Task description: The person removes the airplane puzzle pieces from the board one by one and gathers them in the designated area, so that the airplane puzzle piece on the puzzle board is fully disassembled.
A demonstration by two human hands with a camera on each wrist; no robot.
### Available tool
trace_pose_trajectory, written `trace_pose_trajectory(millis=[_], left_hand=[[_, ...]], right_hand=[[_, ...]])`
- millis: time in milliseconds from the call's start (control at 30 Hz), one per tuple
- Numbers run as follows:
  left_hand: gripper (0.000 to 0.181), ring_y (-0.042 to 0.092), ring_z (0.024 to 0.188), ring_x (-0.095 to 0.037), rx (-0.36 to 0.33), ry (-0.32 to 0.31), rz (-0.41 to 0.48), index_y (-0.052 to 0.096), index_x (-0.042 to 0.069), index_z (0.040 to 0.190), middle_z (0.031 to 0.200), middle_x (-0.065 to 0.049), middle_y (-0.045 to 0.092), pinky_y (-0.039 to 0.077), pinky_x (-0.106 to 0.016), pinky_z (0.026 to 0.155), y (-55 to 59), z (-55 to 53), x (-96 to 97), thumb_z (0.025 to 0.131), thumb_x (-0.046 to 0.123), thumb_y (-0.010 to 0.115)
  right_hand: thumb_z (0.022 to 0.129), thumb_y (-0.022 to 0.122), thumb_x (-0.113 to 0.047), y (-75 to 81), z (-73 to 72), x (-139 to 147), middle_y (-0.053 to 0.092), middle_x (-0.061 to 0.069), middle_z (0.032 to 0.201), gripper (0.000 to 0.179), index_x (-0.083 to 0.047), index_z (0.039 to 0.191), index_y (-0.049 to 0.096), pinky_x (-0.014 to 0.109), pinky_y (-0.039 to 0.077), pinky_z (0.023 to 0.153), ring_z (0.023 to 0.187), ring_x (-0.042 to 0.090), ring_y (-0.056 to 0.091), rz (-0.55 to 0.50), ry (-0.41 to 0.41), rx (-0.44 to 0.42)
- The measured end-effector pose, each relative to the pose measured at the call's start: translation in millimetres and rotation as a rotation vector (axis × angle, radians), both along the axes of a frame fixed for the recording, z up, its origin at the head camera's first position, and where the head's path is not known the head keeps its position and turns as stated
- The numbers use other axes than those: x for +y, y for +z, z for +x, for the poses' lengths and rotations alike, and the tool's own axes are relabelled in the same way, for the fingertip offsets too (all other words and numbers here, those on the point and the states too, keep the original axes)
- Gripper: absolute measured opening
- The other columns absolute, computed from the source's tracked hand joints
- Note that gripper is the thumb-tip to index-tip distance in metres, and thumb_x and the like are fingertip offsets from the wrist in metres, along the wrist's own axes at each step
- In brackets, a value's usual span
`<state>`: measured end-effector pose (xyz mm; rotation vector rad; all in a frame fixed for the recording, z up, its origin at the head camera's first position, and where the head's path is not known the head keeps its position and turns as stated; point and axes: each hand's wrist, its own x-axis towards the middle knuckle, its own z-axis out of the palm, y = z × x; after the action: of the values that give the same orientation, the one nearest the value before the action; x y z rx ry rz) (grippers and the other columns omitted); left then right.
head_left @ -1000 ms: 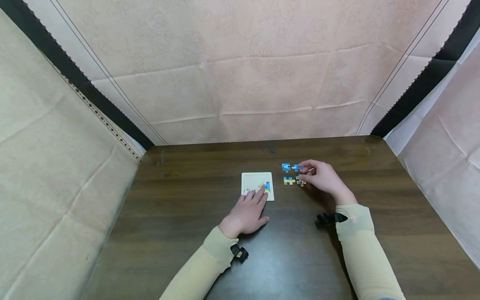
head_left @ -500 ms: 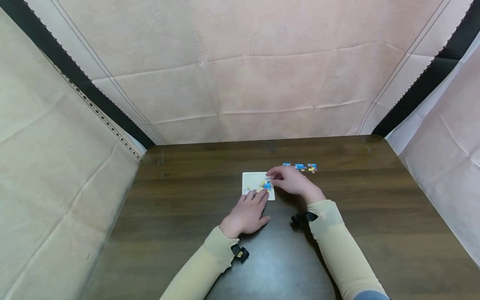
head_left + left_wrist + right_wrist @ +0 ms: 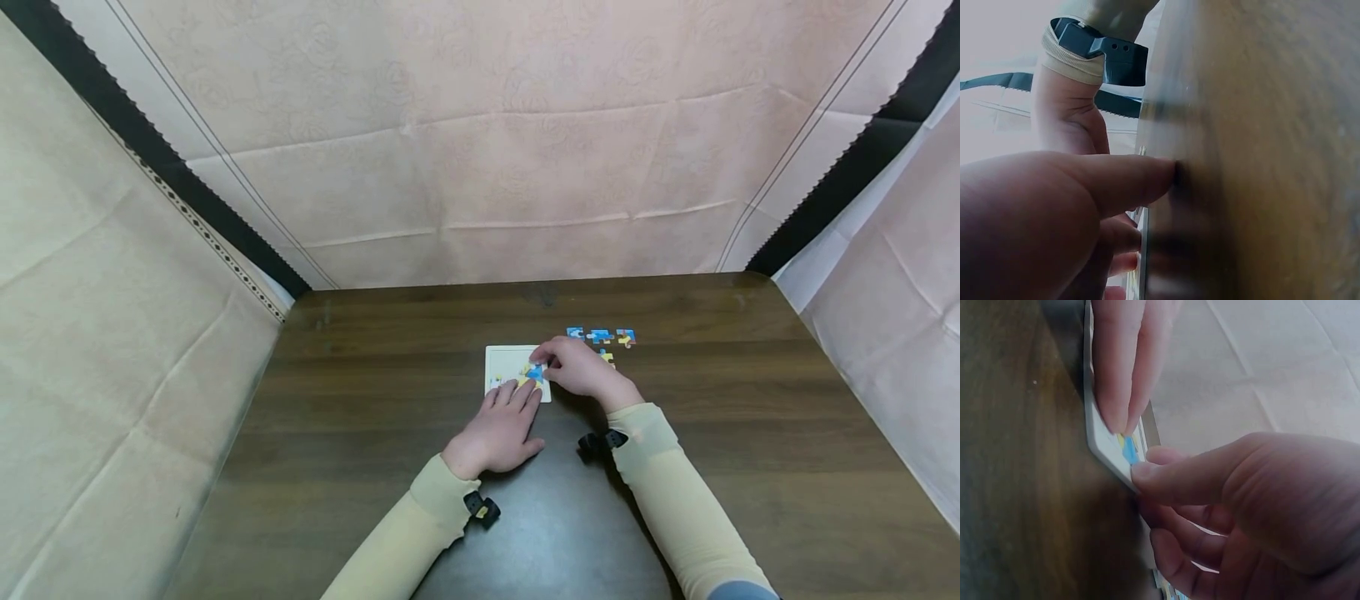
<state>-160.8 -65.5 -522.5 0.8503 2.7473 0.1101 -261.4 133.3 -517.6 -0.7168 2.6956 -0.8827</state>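
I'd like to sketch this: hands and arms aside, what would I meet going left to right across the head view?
The left black band, the white puzzle board, the far row's left puzzle piece, its middle puzzle piece, its right puzzle piece, the right black band.

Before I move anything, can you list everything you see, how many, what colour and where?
Board: one, white, on the table.
Puzzle pieces on the board: count unclear, blue and yellow, partly covered.
Loose pieces: at least four, blue and yellow, right of the board.
Table: one, brown, beneath the board.
Cloth walls: three, pale, behind and beside the table.
Bands: two, black, along the cloth walls.
Wrist cameras: two, black, one on each wrist.
Sleeves: two, pale yellow, on the arms.
Patch: one, blue, at the right sleeve's end.
Left hand: one, bare, fingers on the board.
Right hand: one, bare, at the board's right edge.
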Motion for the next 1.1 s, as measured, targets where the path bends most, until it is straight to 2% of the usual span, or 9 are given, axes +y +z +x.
trace_pose_trajectory(millis=[300,533,700,1100], left_hand=[[0.081,0.024,0.160,-0.028,0.037,-0.007,-0.023,0.029,0.010,0.170,0.178,-0.005,0.020,0.024,-0.046,0.128,1.4,2.4,-0.6,0.108,0.055,0.056],[0.082,0.022,0.160,-0.029,0.008,0.001,0.000,0.027,0.014,0.171,0.180,0.004,0.013,0.026,-0.049,0.127,-1.9,-0.2,-0.9,0.108,0.056,0.056],[0.082,0.026,0.158,-0.028,0.039,-0.005,-0.004,0.030,0.013,0.170,0.178,0.003,0.020,0.029,-0.048,0.126,-0.2,-0.7,-0.5,0.107,0.056,0.057],[0.082,0.026,0.158,-0.028,0.049,-0.017,-0.015,0.030,0.012,0.170,0.178,0.002,0.020,0.027,-0.048,0.126,0.0,-1.5,1.0,0.107,0.056,0.057]], right_hand=[[0.101,0.071,-0.001,0.3,4.9,-4.0,0.071,0.007,0.114,0.024,-0.007,0.123,0.077,0.048,0.057,0.095,0.099,0.024,0.065,0.011,-0.010,-0.002],[0.101,0.071,-0.001,-0.2,6.2,-6.4,0.070,0.009,0.116,0.024,-0.007,0.124,0.078,0.049,0.056,0.099,0.101,0.025,0.065,0.038,-0.017,0.002],[0.102,0.070,-0.001,-0.8,5.7,-7.0,0.069,0.010,0.118,0.025,-0.007,0.125,0.077,0.049,0.056,0.100,0.103,0.026,0.065,0.047,-0.018,0.014],[0.102,0.068,0.001,1.7,6.8,-5.9,0.068,0.010,0.118,0.027,-0.007,0.126,0.076,0.048,0.056,0.098,0.102,0.025,0.064,0.038,-0.013,0.008]])
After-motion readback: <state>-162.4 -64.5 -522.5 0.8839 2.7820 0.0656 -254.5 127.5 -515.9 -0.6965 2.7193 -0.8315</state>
